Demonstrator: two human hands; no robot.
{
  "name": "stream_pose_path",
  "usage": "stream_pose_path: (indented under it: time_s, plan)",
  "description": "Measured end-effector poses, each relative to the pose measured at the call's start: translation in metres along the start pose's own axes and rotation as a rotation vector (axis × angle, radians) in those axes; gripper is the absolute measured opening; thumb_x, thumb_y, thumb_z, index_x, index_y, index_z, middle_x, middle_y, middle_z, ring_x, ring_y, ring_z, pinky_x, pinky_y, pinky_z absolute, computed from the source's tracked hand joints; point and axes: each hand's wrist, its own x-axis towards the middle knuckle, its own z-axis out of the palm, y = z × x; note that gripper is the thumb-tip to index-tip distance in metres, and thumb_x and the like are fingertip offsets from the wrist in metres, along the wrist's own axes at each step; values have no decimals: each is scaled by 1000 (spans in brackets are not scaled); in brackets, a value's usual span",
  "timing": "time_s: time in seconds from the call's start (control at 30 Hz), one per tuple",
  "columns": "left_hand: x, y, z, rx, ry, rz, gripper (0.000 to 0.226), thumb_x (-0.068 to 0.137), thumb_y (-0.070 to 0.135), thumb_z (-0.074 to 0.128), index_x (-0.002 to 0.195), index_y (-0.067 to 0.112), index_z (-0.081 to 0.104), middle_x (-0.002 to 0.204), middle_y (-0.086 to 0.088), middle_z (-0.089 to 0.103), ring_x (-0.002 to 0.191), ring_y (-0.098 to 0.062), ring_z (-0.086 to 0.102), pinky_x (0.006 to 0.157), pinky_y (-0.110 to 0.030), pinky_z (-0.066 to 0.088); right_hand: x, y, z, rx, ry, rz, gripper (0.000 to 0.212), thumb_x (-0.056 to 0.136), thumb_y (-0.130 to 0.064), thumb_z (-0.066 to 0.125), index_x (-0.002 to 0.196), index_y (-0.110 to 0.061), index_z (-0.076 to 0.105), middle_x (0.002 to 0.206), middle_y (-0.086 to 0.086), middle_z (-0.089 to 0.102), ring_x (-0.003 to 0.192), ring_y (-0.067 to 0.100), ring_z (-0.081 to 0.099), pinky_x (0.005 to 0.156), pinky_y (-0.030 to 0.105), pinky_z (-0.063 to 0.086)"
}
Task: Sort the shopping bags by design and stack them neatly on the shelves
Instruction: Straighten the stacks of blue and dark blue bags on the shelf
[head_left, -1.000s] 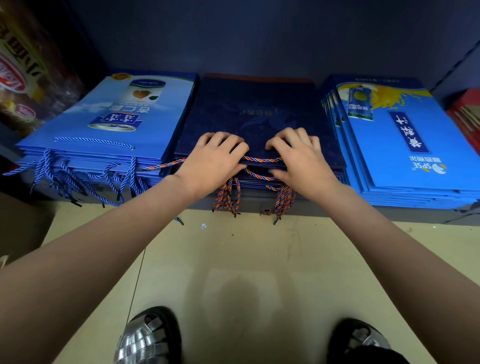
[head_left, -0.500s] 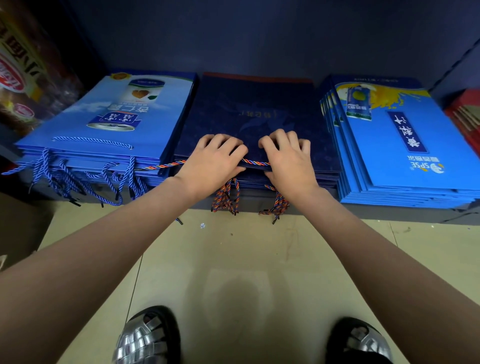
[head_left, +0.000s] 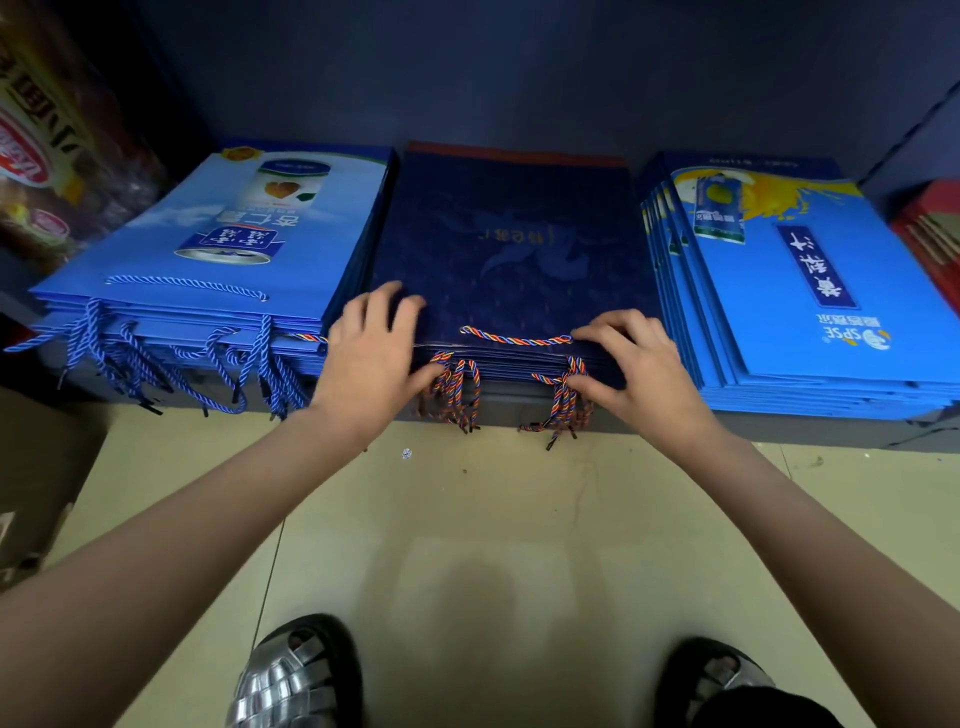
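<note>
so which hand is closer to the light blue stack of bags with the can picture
Left. The left hand sits at the navy stack's left front corner, right beside the light blue can-print stack. The right hand is at the navy stack's right front corner, farther away.

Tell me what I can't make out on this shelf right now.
Head view:
- Left hand: motion-blurred fingers, grip unclear.
- Dark navy paper bag stack: lower bags covered by the top one; count unknowable.
- Red items at the right edge: cut off by the frame.
- Right hand: fingertips on the stack's front corner.
</note>
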Motion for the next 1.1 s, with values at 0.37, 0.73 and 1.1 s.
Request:
stream_pose_path:
  time_s: [0.37, 0.73, 1.1]
  plan:
    - [-74, 38, 16, -384, 2, -69, 45, 84, 20, 42, 127, 7, 47, 118, -13, 56, 108, -23, 45, 96, -32, 32, -29, -15, 13, 103, 224, 131, 32, 85, -24, 61, 112, -7, 62, 116, 13, 51, 108, 31, 48, 95, 43, 40]
    - [-23, 41, -1, -612, 107, -759, 34, 92, 36, 55, 95, 4, 69, 92, -14, 61, 90, -29, 57, 77, -32, 39, 18, -58, 28, -185, 171, -166, 39, 78, -24, 66, 115, -14, 60, 117, 9, 57, 111, 29, 47, 99, 42, 28]
    - [-48, 31, 10, 115, -422, -197, 38, 100, 38, 33, 108, 19, 65, 113, -3, 59, 109, -24, 53, 89, -32, 33, 50, -59, 12, -49, -159, -40, 43, 78, -27, 73, 116, -14, 57, 123, 5, 47, 114, 24, 38, 96, 36, 33]
